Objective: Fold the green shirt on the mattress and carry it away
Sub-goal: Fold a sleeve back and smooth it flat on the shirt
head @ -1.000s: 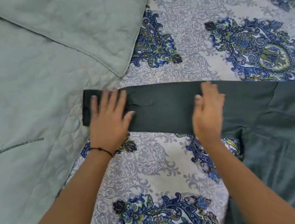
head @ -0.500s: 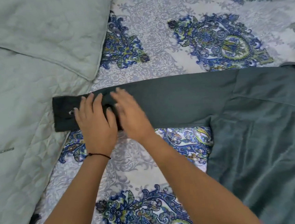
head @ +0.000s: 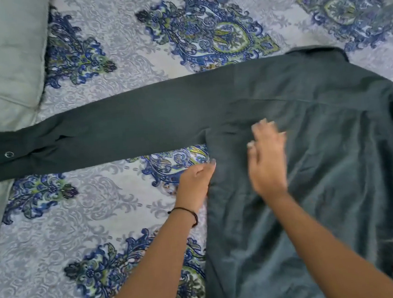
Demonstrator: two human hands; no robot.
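Observation:
The dark green shirt lies flat, back side up, on the mattress with its patterned blue and grey sheet. One long sleeve stretches straight out to the left, its cuff with a snap button at the frame's left edge. My left hand rests at the shirt's left side edge just below the armpit, fingers curled at the cloth. My right hand lies palm down on the shirt's back near the armpit, fingers apart and blurred.
A pale green quilted blanket covers the left side of the mattress, and the sleeve's cuff lies over its edge. The collar of the shirt points to the far right.
Both hands have moved right along the sleeve, from the cuff to the shirt's body near the armpit. The view has shifted right with them, showing more of the shirt.

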